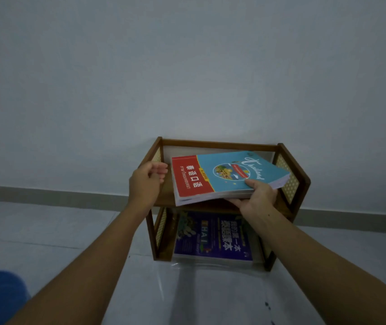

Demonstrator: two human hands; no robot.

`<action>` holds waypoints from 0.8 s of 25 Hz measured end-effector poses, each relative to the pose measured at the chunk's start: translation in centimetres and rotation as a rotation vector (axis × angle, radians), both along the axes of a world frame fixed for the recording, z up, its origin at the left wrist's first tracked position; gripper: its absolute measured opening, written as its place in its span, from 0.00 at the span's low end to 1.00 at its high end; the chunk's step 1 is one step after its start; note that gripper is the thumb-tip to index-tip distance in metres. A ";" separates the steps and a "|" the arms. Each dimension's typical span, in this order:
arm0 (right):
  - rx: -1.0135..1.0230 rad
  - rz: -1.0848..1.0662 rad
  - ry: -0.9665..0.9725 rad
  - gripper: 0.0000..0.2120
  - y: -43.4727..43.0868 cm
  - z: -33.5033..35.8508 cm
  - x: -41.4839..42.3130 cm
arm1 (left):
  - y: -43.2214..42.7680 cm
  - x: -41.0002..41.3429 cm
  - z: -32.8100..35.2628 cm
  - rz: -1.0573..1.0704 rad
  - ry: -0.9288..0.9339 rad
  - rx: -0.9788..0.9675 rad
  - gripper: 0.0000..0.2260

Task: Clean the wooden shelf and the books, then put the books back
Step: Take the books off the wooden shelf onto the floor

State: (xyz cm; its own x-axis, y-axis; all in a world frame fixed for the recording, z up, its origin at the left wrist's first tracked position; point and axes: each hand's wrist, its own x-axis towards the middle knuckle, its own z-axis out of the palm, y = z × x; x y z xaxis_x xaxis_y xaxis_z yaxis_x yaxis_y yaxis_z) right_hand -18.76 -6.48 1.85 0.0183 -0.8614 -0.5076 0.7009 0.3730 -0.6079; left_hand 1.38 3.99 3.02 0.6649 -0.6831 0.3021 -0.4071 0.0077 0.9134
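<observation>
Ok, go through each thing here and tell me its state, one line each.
Wooden shelf: upright against the wall, two levels.
Red and blue book: closed, tilted over the top level, held at its near edge.
Purple book: closed, flat on the bottom level.
Right hand: grips the tilted book, thumb on its cover.
Left hand: fingers loosely curled beside the tilted book, holds nothing.

Book held over the wooden shelf's upper tier

The right hand [256,195] grips the red-and-blue book [222,177] by its near edge above the wooden shelf [220,144]; the left hand [147,181] hovers loosely curled at left; a purple book [213,238] lies below.
</observation>
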 end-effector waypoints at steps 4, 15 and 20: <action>-0.103 0.111 0.009 0.27 0.9 -0.4 -2.1 | -0.1 -0.6 1.5 -0.087 -0.155 0.034 0.10; -0.364 0.648 0.273 0.26 6.3 -1.8 -4.0 | 6.8 0.2 -0.5 -0.592 0.264 0.696 0.21; -0.341 0.881 0.352 0.28 9.9 -6.5 -2.9 | 12.5 1.8 -6.3 -0.734 0.459 0.901 0.36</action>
